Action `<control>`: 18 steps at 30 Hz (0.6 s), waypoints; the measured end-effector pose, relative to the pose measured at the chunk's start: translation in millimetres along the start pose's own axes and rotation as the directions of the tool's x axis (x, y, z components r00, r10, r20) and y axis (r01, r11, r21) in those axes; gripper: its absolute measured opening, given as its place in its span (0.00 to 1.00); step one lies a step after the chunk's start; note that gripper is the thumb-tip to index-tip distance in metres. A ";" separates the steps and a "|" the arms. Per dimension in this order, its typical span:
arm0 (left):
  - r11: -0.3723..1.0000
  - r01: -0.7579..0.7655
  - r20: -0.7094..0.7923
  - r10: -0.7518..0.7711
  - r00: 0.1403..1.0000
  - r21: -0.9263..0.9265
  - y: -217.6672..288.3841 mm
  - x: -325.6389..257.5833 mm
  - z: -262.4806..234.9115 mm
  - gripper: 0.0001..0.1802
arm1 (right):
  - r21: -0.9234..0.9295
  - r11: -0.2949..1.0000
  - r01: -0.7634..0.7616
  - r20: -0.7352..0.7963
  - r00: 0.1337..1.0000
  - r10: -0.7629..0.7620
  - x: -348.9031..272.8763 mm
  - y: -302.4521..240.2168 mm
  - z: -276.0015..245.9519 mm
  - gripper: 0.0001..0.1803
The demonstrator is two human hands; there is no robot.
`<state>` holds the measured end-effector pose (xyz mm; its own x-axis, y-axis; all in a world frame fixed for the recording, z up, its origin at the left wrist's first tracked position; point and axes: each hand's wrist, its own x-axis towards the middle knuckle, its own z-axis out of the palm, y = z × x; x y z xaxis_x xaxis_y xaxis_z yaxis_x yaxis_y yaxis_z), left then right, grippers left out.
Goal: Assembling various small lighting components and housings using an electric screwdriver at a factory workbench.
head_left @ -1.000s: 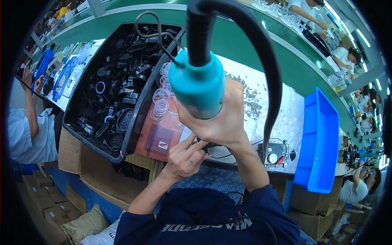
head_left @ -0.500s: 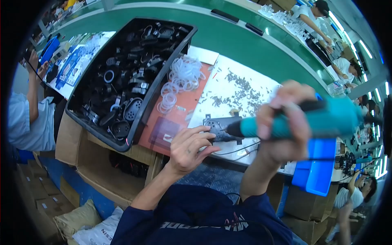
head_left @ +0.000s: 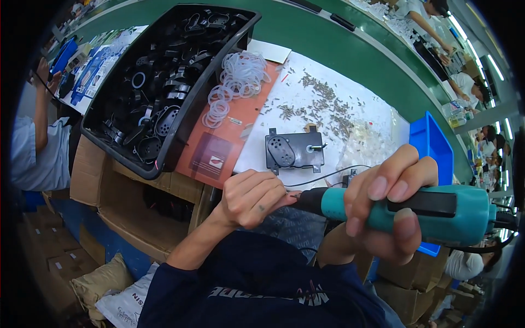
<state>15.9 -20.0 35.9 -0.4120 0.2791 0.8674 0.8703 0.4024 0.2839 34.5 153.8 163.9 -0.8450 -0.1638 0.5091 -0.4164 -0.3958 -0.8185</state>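
Observation:
My right hand (head_left: 378,188) grips a teal electric screwdriver (head_left: 462,216) with a black nose, held almost level and pointing left. Its tip meets the pinched fingers of my left hand (head_left: 252,199). Whatever lies between those fingertips is too small to make out. Just beyond my hands, a black plastic housing (head_left: 295,158) with corner tabs rests on the white work surface (head_left: 276,117). An oval cover with round holes takes up the housing's left part, and a small pale post with a dark end stands out on its right.
Small screws (head_left: 322,98) lie scattered behind the housing. Clear rings (head_left: 243,74) are heaped on an orange mat (head_left: 249,117). A big black bin (head_left: 188,128) of black parts stands left, a blue tray (head_left: 429,139) right. One person (head_left: 41,142) works at the left.
The screwdriver has come off the housing and swung nearer to me, its tip now at my left fingers. My left hand has left the housing and closed into a pinch.

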 end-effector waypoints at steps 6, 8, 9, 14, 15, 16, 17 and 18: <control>1.000 -0.011 0.037 0.010 0.999 0.019 4.5 -1.4 1.2 0.12 | 0.021 0.999 0.025 -0.019 1.000 -0.025 -4.7 5.3 -4.9 0.14; 1.000 -0.021 0.054 0.020 0.998 0.015 6.0 -2.2 1.0 0.11 | 0.016 1.000 0.027 -0.030 0.999 -0.026 -5.9 6.6 -3.9 0.14; 1.000 -0.020 0.054 0.020 0.998 0.013 6.6 -3.0 1.8 0.11 | 0.011 1.000 0.029 -0.039 0.999 -0.029 -6.5 7.2 -3.5 0.14; 0.996 -0.072 0.055 0.069 0.996 0.057 7.8 -5.0 3.0 0.11 | -0.132 0.988 0.085 0.001 0.996 -0.086 -5.9 13.5 -0.8 0.13; 0.996 -0.066 0.052 0.063 0.997 0.057 7.7 -5.7 2.8 0.11 | -0.153 0.985 0.081 -0.004 0.997 -0.083 -6.3 13.7 0.0 0.13; 0.995 -0.080 0.048 0.078 0.996 0.052 7.1 -5.9 3.2 0.14 | -0.159 0.984 0.077 -0.003 0.997 -0.078 -6.7 12.7 1.2 0.13; 0.995 -0.092 0.042 0.090 0.995 0.048 5.9 -6.3 3.3 0.16 | -0.147 0.986 0.074 -0.011 0.997 -0.077 -6.6 11.2 3.1 0.13; 0.995 -0.084 0.036 0.083 0.996 0.043 3.8 -4.4 0.9 0.16 | -0.135 0.988 0.071 -0.019 0.997 -0.074 -5.8 9.7 5.3 0.14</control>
<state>20.8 -18.9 32.8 -0.3481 0.3431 0.8724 0.8895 0.4149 0.1918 37.1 146.1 154.4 -0.8180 -0.1173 0.5632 -0.5167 -0.2807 -0.8089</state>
